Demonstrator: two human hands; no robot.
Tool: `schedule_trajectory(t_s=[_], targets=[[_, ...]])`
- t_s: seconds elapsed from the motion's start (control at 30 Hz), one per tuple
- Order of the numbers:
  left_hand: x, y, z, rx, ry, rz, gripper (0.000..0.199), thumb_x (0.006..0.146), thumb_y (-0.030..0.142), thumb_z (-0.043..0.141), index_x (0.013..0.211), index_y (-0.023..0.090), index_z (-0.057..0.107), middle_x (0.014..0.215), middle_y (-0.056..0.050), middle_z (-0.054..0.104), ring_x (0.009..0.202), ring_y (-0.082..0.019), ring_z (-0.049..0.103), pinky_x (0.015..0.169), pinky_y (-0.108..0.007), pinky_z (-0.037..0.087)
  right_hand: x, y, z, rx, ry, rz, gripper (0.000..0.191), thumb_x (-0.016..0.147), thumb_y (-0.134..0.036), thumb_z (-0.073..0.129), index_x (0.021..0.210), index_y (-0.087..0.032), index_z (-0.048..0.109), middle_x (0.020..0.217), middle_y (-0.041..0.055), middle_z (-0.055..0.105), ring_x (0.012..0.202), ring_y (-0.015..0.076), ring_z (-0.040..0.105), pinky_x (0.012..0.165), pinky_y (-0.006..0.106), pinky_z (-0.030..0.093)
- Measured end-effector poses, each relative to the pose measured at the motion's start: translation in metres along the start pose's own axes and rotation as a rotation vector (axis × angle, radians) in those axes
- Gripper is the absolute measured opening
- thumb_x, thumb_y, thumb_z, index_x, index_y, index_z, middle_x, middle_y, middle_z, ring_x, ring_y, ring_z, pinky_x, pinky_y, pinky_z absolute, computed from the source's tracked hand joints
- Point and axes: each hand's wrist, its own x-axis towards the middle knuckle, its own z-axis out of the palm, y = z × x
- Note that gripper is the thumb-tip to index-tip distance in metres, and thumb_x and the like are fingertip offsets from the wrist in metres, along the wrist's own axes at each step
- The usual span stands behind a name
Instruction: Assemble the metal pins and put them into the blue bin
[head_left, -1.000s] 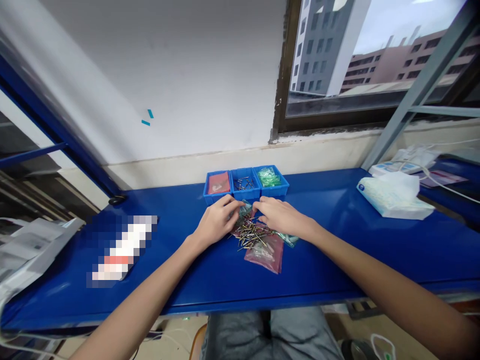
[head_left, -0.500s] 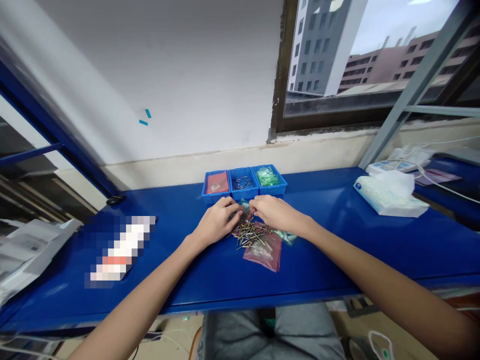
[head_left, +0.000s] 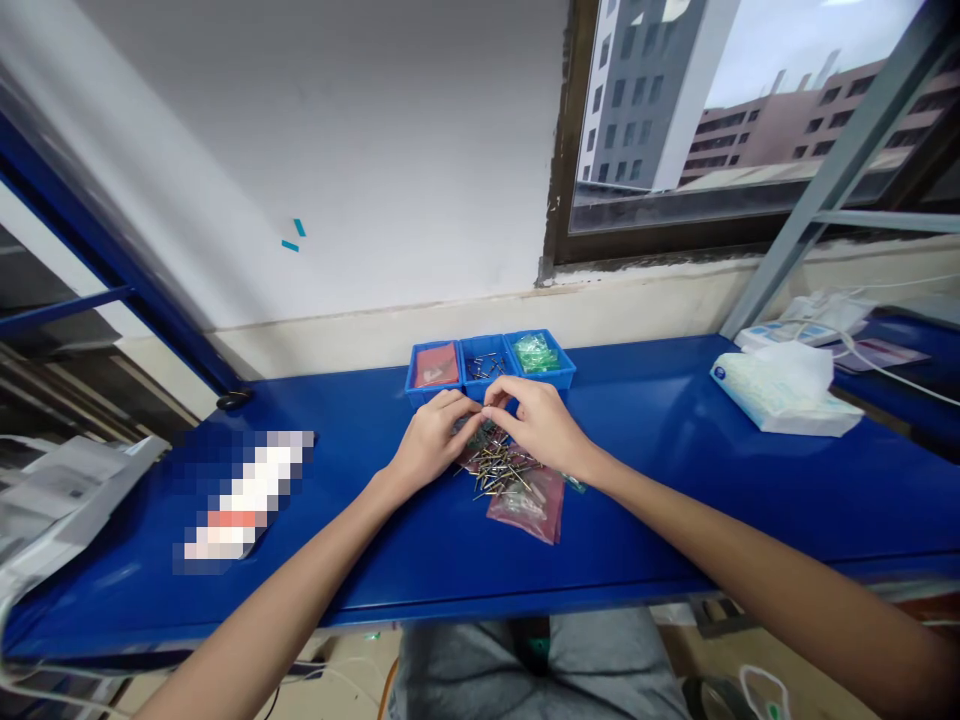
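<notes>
My left hand (head_left: 439, 432) is closed above the left side of a pile of thin metal screw-like pieces (head_left: 499, 468). A bit of greenish clear plastic bag (head_left: 478, 436) shows under its fingers. My right hand (head_left: 538, 422) pinches with thumb and forefinger, its tips meeting the left fingertips. Whatever lies in that pinch is too small and too hidden to name. Under the pile lies a pink plastic bag (head_left: 529, 508) with pale pieces inside. Part of another greenish bag (head_left: 574, 483) pokes out below my right wrist.
Three joined blue bins stand behind my hands: one with a pink bag (head_left: 436, 365), one with metal pieces (head_left: 486, 366), one with green bags (head_left: 535, 353). A tissue pack (head_left: 787, 392) lies right; a blurred-out item (head_left: 247, 500) and white packaging (head_left: 71, 510) lie left.
My right hand has lifted and turned, its fingers now arched into a pinch against the left fingertips. Less of the greenish bag shows between the hands. My left hand has barely moved.
</notes>
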Motion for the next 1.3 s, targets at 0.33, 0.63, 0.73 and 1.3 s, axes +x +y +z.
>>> schedule_trajectory(t_s=[0.33, 0.63, 0.73, 1.3], targets=[[-0.0001, -0.0035, 0.0019, -0.081, 0.129, -0.068, 0.012, 0.098, 0.028, 0.057, 0.096, 0.018, 0.064, 0.090, -0.003, 0.070, 0.079, -0.015, 0.063, 0.074, -0.026, 0.048, 0.0014, 0.0069, 0.0004, -0.045, -0.103, 0.108, 0.010, 0.089, -0.016, 0.064, 0.081, -0.016, 0.068, 0.075, 0.0016, 0.070, 0.068, 0.0133, 0.061, 0.067, 0.026, 0.042], [0.0021, 0.0049, -0.0030, -0.055, 0.192, 0.088, 0.016, 0.098, 0.017, 0.054, 0.111, 0.018, 0.064, 0.105, -0.007, 0.069, 0.098, -0.018, 0.063, 0.086, -0.032, 0.052, 0.0032, 0.0027, 0.0018, 0.153, -0.154, 0.244, 0.018, 0.089, -0.023, 0.061, 0.074, -0.015, 0.068, 0.071, 0.0027, 0.069, 0.064, 0.0137, 0.060, 0.060, 0.026, 0.041], [0.0011, 0.0040, -0.0032, -0.021, 0.164, 0.139, 0.019, 0.100, 0.015, 0.051, 0.114, 0.018, 0.063, 0.100, -0.006, 0.070, 0.090, -0.017, 0.062, 0.083, -0.032, 0.051, 0.0037, 0.0019, -0.0001, 0.211, -0.167, 0.289, 0.024, 0.089, -0.023, 0.060, 0.067, -0.016, 0.063, 0.067, 0.0022, 0.066, 0.061, 0.0125, 0.058, 0.060, 0.026, 0.040], [-0.0003, -0.0013, -0.0006, -0.061, 0.208, 0.016, 0.022, 0.096, 0.020, 0.059, 0.115, 0.021, 0.069, 0.098, -0.005, 0.073, 0.087, -0.016, 0.067, 0.079, -0.029, 0.054, 0.0053, 0.0039, -0.0027, 0.155, -0.114, 0.247, 0.010, 0.089, -0.017, 0.058, 0.085, -0.016, 0.067, 0.081, 0.0047, 0.071, 0.074, 0.0147, 0.064, 0.069, 0.027, 0.047]])
